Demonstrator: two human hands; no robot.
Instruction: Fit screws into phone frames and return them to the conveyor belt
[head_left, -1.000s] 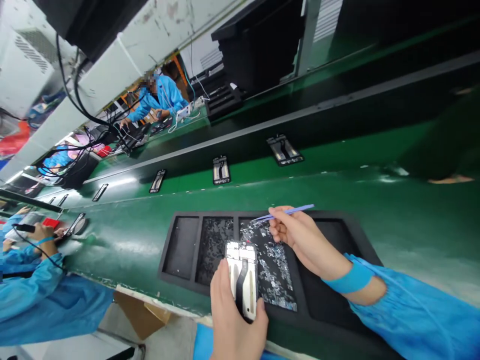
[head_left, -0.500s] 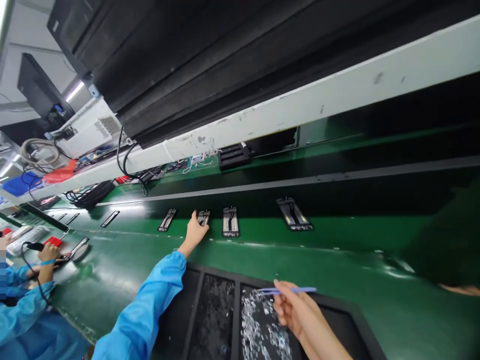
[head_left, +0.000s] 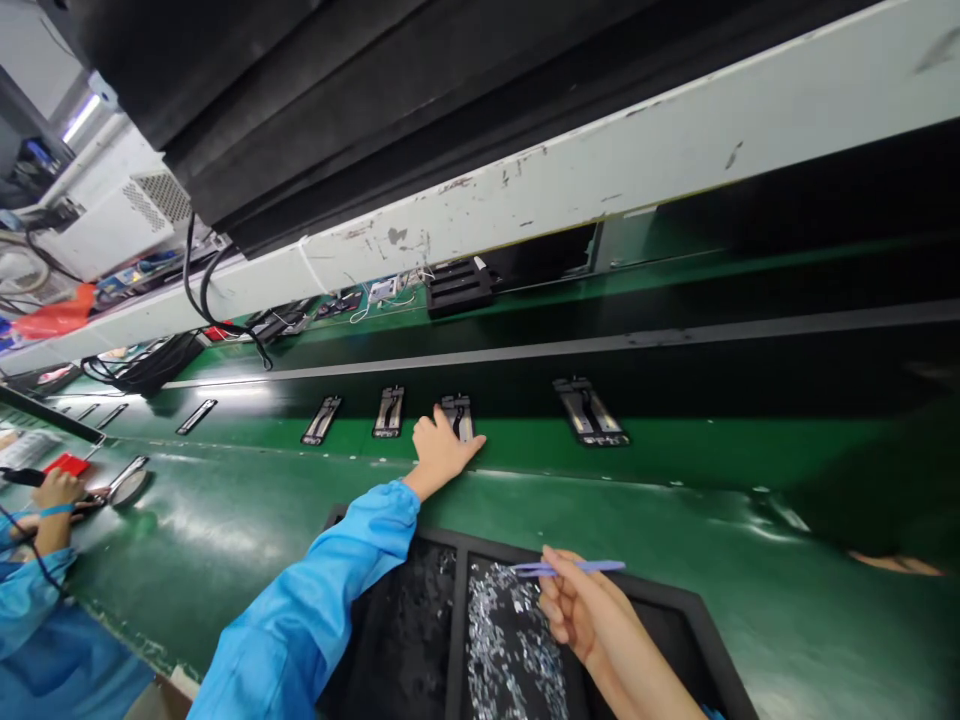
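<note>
My left hand [head_left: 444,452], in a blue sleeve, reaches over a phone-sized dark part [head_left: 463,424] lying on the green and black strip behind the bench. Its fingers are spread, the index along the part's left side and the thumb stretched out to the right; the hand covers the part's lower left. Similar parts lie nearby: one [head_left: 388,412] just left, another [head_left: 321,420] farther left, one [head_left: 591,412] to the right. My right hand [head_left: 574,605] pinches purple tweezers [head_left: 604,566], tips pointing left above a black compartment tray [head_left: 460,640] holding small shiny clear pieces [head_left: 510,640].
A pale shelf beam [head_left: 525,185] crosses overhead with big black panels [head_left: 360,110] above it. Black cables [head_left: 196,290] hang at the left. A co-worker's hand [head_left: 56,490] works at the far left beside a round metallic object [head_left: 129,487]. A black slotted holder [head_left: 459,288] stands behind.
My left hand has left one dark part and moved right onto its neighbour. My right hand stays above the tray with the tweezers. The view has shifted slightly.
</note>
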